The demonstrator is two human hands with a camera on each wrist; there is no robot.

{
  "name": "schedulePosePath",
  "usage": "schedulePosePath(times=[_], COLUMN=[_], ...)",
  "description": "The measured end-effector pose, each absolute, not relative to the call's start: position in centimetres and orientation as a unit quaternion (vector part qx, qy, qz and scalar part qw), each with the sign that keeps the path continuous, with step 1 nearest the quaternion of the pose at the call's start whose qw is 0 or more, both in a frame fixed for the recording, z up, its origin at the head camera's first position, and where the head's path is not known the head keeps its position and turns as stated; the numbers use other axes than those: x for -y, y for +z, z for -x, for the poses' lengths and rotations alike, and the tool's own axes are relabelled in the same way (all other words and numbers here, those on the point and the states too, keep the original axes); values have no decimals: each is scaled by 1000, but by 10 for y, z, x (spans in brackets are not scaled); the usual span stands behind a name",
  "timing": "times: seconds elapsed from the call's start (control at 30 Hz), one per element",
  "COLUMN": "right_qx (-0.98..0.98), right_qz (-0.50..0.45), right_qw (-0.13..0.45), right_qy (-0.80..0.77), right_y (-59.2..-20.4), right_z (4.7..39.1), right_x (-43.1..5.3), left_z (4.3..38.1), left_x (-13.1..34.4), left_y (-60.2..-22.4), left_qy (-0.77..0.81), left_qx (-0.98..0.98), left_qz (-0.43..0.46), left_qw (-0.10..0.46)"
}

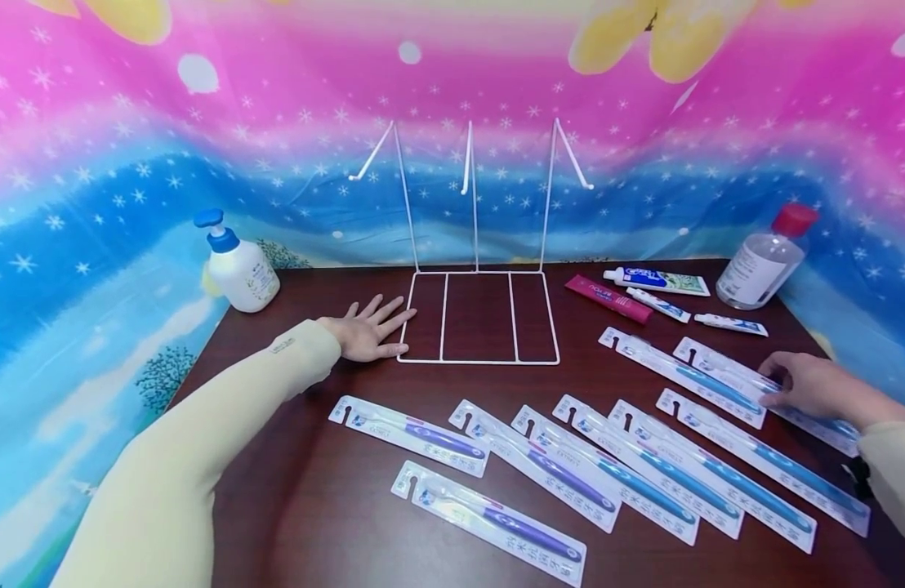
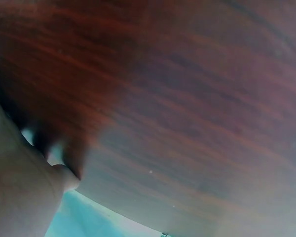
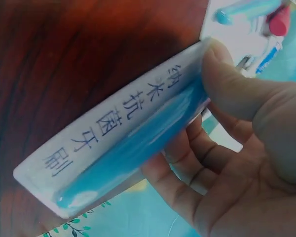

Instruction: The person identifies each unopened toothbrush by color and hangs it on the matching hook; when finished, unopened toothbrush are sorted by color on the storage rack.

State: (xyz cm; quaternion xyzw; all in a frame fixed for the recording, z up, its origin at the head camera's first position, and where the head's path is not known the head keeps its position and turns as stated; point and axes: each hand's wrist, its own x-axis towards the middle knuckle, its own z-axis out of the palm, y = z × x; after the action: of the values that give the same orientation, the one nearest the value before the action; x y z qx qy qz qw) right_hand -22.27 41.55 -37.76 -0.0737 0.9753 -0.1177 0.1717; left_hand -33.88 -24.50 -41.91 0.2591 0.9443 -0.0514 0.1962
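Note:
My right hand [image 1: 813,385] pinches a packaged toothbrush [image 3: 116,133] at the right of the table. In the right wrist view the thumb lies on its long edge, with the fingers curled behind the card; its handle is blue. My left hand [image 1: 367,333] rests flat with fingers spread, its fingertips at the left side of a white wire display rack [image 1: 479,362]. Three hooked arms rise from the rack's back, bearing nothing. Other toothbrush packs lie in front: blue-handled ones, such as the pack [image 1: 764,463], and purple-handled ones, such as the pack [image 1: 489,523].
A white pump bottle [image 1: 244,275] with a blue top stands at the back left. At the back right are a red toothpaste tube [image 1: 608,299], several white tubes and a clear bottle [image 1: 763,265] with a red cap. A patterned cloth [image 1: 313,147] hangs behind the dark wooden table [image 1: 291,490].

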Motion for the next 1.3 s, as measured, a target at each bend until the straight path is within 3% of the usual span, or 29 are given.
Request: schedulePosePath(times=[0.27,0.47,0.7,1.03,1.3], right_qx=[-981,-990,-977,-928,-920], right_qz=[86,64,64,174,187], right_qw=[139,31,-71,-65,-43], right_qy=[-103,-118,-189,-322,-342], right_y=[-364,-332,-281,-243,-240], right_z=[219,210,196,197,221], right_x=[-419,-395,-322,-214,-182], left_z=[340,341,342,339,333], left_x=[244,247,247,245,242], left_y=[-421,-421,-422,-420,-415], left_qy=[-45,-42,-42,-29,-20], left_qx=[-945,-945,-945,-946,-944], left_qz=[-260,-258,-260,-260,-272], left_qw=[193,198,196,188,188])
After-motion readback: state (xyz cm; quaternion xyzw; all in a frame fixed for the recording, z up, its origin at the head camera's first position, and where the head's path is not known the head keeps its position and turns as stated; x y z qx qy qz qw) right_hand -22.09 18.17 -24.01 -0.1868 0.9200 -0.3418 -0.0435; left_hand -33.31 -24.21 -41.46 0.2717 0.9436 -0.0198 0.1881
